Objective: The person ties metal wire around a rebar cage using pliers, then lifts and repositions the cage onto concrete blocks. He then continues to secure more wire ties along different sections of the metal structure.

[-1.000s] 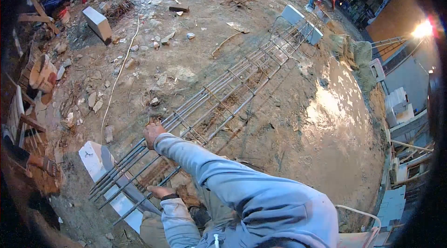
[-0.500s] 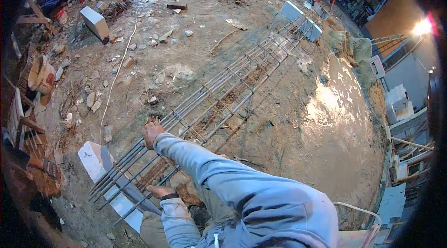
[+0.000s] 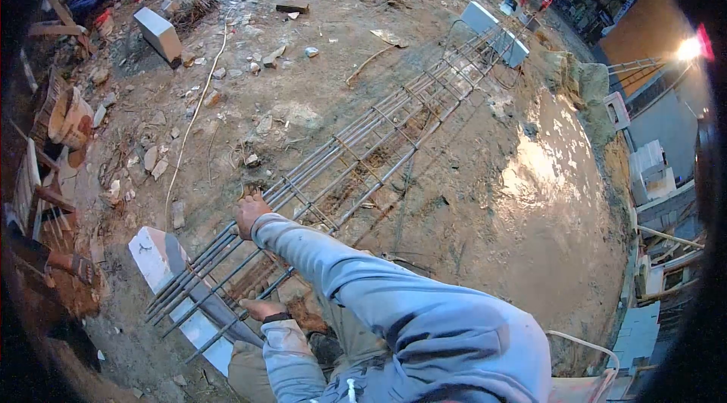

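– Muddy ground (image 3: 485,252) all round, wet & shiny well off R of the fingers; lit lamp (image 3: 688,49) out past that. Where's the rebar cage (image 3: 378,186)?

– Right at the fingers: near end by both hands, rest runs away beyond R knuckles to the pale far block (image 3: 511,49).

– Fingers doing what?

– R hand (image 3: 250,214): looks curled over the outer bars, tips hidden. L hand (image 3: 263,309): thumb by the near-side bar; can't tell if the other fingers pinch it or just rest.

– What's under the near end?

– White block (image 3: 155,255), just beside L thumb; bar ends stick out past it.

– So how to hold it well?

– IMO: R palm snug on the bars, L hand low on the near side, so the cage can't roll. Watch L fingers, could get nipped btwn bar & block. Mind the bar ends too, prob. sharp. Grip plain bar, not the x-ties, which may shift.
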### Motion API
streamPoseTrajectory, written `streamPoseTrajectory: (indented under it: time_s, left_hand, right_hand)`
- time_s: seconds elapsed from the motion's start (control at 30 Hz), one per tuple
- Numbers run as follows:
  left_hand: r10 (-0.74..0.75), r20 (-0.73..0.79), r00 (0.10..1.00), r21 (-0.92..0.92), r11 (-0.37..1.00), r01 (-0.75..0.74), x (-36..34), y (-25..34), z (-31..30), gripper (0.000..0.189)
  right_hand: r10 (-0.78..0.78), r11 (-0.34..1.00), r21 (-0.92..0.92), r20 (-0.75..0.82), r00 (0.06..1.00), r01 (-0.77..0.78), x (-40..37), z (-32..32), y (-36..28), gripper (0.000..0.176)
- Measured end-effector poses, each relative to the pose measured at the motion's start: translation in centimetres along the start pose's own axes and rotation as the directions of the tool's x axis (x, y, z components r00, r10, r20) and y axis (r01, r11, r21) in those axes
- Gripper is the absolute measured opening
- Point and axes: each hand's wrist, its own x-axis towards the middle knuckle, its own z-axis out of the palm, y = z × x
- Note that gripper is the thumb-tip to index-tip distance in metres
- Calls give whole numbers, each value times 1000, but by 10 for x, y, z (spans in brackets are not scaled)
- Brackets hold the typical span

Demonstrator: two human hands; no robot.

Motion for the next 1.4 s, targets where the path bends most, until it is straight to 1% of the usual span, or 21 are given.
streamPoseTrajectory:
  time_s: [0.03, 0.07, 0.17, 0.23, 0.3, 0.37, 0.43, 0.47, 0.53, 0.67, 0.77, 0.83, 0.87, 0.9, 0.97, 1.03, 1.13, 1.2, 1.27, 1.37, 1.4]
  left_hand:
    - [66, -4, 998, 107, 992, -65, -5, 2, 1, 68]
    - [66, -4, 998, 107, 992, -65, -5, 2, 1, 68]
    - [-30, 22, 999, 3, 1000, 30, 0, 2, 2, 71]
    - [-92, -101, 991, -36, 995, 88, 13, -7, 2, 71]
    - [-85, -50, 995, -52, 995, 83, 26, -19, 0, 72]
    - [-79, 0, 997, -66, 995, 79, 36, -22, -10, 73]
    - [-111, 90, 990, 102, 989, 102, 39, -20, -17, 80]
    - [-112, 89, 990, 102, 989, 103, 39, -23, -15, 80]
    - [-32, 0, 1000, -65, 997, 32, 32, -24, -6, 71]
    - [-3, -24, 1000, 19, 1000, 3, 49, -35, -12, 68]
    - [4, -12, 1000, 6, 1000, -4, 28, -21, -6, 68]
    - [-96, 31, 995, -118, 988, 99, 7, -8, -3, 68]
    - [-94, 31, 995, -118, 988, 97, 2, -10, -5, 68]
    - [64, 40, 997, 38, 997, -65, -2, -12, -8, 68]
    - [214, 72, 974, 189, 956, -224, -2, -13, -6, 68]
    - [-92, -30, 995, -50, 995, 90, 9, -7, -2, 65]
    - [-122, 59, 991, -140, 982, 129, 27, -16, -7, 66]
    - [-115, 44, 992, -173, 977, 121, 10, -11, -1, 65]
    - [-108, 28, 994, -207, 972, 112, -12, 3, 5, 64]
    - [-103, 75, 992, -224, 967, 117, -13, 6, 5, 63]
    - [-111, 356, 928, -300, 927, 226, 0, 1, 2, 64]
  right_hand:
    - [-9, 1000, -2, 22, 1000, 9, 2, 1, 1, 43]
    - [-18, 1000, -4, 44, 999, 18, 3, 2, 2, 42]
    - [-6, 1000, 3, 61, 998, 6, -2, -6, 0, 38]
    - [-3, 1000, -1, 74, 997, 3, -5, -13, -3, 37]
    - [2, 1000, -2, 90, 996, -2, -4, -10, -4, 35]
    - [34, 993, -114, -30, 999, -38, 6, 12, -2, 18]
    - [31, 995, -91, -54, 998, -36, 7, 14, 0, 18]
    - [28, 997, -67, -79, 996, -33, 8, 16, 0, 19]
    - [27, 998, -51, -84, 996, -31, 4, 11, 0, 19]
    - [18, 1000, -23, -28, 999, -19, 11, 13, 5, 26]
    - [58, 998, -31, 53, 997, -57, -6, -19, -6, 36]
    - [63, 998, -26, 76, 995, -61, 0, -14, -4, 40]
    - [68, 998, -23, 98, 993, -66, 3, -11, -3, 44]
    - [68, 998, -24, 96, 993, -66, 2, -13, -3, 44]
    - [79, 996, 46, 74, 994, -83, -1, -16, -4, 55]
    - [72, 996, 49, 56, 996, -74, 2, -9, -1, 54]
    - [65, 996, 50, 52, 997, -68, 4, -9, -3, 54]
    - [68, 996, 46, 66, 996, -71, 3, -10, -4, 54]
    - [60, 998, 6, -54, 997, -60, 4, -3, -3, 35]
    - [49, 998, -37, -35, 998, -50, 2, -17, -6, 27]
    - [45, 997, -61, -51, 998, -48, 2, -22, -3, 26]
